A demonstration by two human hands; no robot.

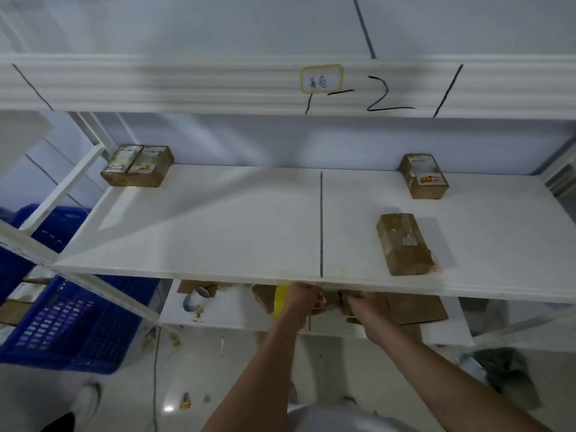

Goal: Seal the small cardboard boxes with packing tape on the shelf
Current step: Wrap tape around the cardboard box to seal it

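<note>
Under the upper shelf [218, 219], on the lower shelf [237, 310], my left hand [299, 302] appears clenched round the yellow tape roll [279, 302]; my right hand [363, 307] steadies a small box [335, 302], its grip unclear. Best kept taut, I judge, pressed flat along the seam.

Three taped brown boxes [405, 243] on shelf [218, 219]

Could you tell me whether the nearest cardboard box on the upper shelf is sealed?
Sealed, apparently: the cardboard box lies closed on the upper shelf, tape strips across its top.
</note>
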